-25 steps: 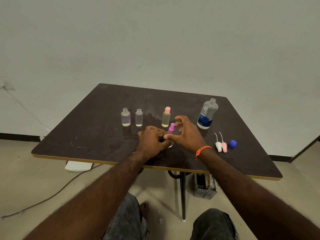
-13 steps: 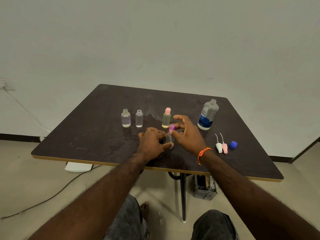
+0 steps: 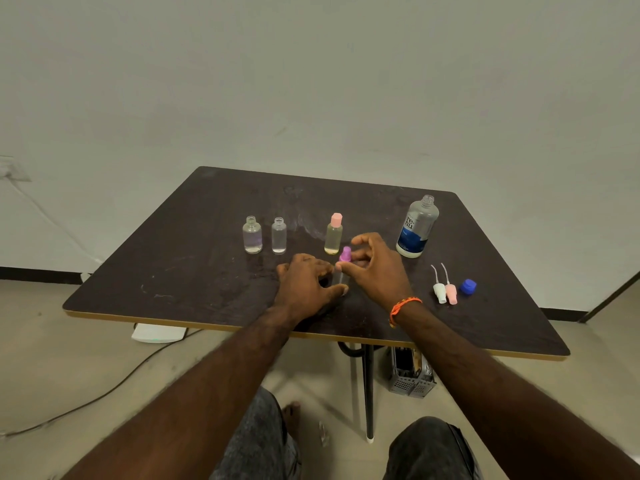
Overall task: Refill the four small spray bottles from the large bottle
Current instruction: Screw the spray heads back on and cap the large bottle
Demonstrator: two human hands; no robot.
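On the dark table (image 3: 194, 265) my left hand (image 3: 308, 285) grips the body of a small clear spray bottle with a purple spray top (image 3: 345, 254). My right hand (image 3: 375, 265) curls around that purple top, thumb near the bottle's neck. Behind them stands a small bottle with a pink cap (image 3: 334, 234) holding yellowish liquid. Two uncapped small bottles (image 3: 252, 235) (image 3: 279, 236) stand at the left. The large bottle (image 3: 417, 226) with a blue label stands uncapped at the right.
A white spray head (image 3: 439, 291), a pink spray head (image 3: 451, 292) and a blue cap (image 3: 468, 286) lie on the table at the right. Under the table are a metal basket (image 3: 410, 375), a table leg, and a cable on the floor.
My right hand has shifted its fingers around the purple top; the small bottle stays in my left hand at the same spot.
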